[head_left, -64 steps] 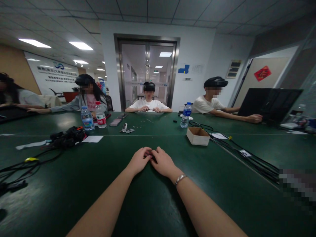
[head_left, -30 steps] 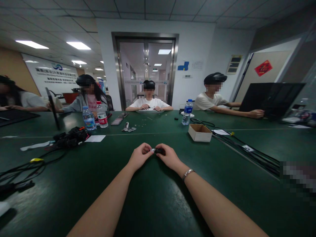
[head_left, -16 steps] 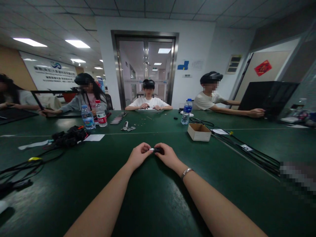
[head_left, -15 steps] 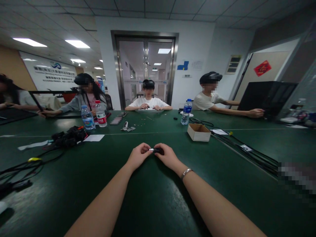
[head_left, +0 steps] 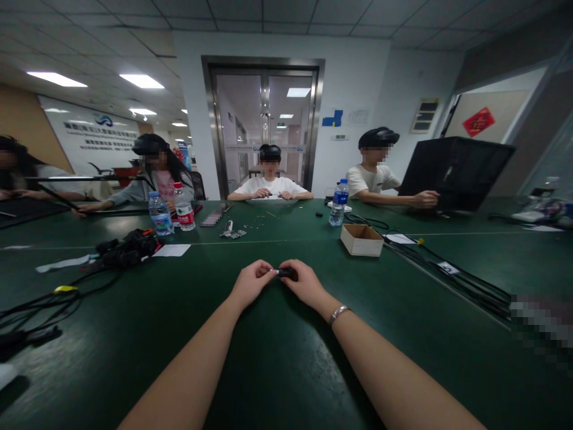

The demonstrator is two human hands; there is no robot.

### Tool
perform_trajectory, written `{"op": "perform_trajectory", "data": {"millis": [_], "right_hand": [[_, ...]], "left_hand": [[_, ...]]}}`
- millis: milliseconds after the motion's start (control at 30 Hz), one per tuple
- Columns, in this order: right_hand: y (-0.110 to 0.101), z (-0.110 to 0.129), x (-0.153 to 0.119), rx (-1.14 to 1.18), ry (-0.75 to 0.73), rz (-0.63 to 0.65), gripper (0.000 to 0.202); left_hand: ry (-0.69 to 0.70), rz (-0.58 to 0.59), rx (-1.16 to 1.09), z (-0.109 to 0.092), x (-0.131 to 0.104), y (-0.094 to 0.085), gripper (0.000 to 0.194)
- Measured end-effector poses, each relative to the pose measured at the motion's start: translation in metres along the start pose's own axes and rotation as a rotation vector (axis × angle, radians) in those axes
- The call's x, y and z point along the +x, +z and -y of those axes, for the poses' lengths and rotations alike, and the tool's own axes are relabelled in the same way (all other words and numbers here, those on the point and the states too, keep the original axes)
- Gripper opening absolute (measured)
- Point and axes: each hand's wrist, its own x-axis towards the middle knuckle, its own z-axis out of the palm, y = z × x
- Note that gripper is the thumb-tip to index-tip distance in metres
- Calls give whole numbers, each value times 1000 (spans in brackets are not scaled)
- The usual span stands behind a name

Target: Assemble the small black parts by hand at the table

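Currently in both hands: small black cylinder with a silver end (head_left: 287,273), held between the 2 hands, just above or on the dark green counter (head_left: 277,358); contact with it cannot be told.
Left hand (head_left: 253,282): grip pinching the silver end, thumb toward the right hand.
Right hand (head_left: 303,283): grip closed round the black body, fingers curled over it; silver metal bracelet (head_left: 339,314) at the wrist.
Silver end, change: less of it shows between the fingers than 0.5 s ago; hands otherwise almost in place. Reads as a small finger adjustment, work on the piece not finished, I judge.
Co-workers, change: at right, a person has swung a large black flat panel (head_left: 454,173) further round; at left, a thin black rectangular frame (head_left: 85,194) has tipped flatter. Neither touches the hands' work, so no bearing on it, likely.
Bottles: clear plastic bottle with blue label (head_left: 339,206) near the open white cardboard box (head_left: 362,245); clear plastic bottle with red cap and red label (head_left: 184,209). Brands too blurred to read.
Wall sign: white board with blue wave logo (head_left: 92,132), rows of Chinese characters, not legible.
Red diamond poster (head_left: 478,122): 1 large character, unsure which.
Cable tag (head_left: 448,268): white, 1 dark mark, perhaps 5.
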Motion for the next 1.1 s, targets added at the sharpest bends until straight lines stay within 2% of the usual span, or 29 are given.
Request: {"op": "perform_trajectory", "data": {"millis": [133,333,667,1100], "right_hand": [[-1,1,-1,0,-4,6,26],[-1,3,-1,14,-19,8,26],[-2,6,-1,1,-52,21,25],[-3,6,-1,-8,-29,17,22]], "left_hand": [[-31,16,27,-4,-1,-1,32],[-33,-32,87,-1,1,0,38],[-74,-70,306,-7,0,-1,56],[-23,-62,160,6,6,-1,45]]}}
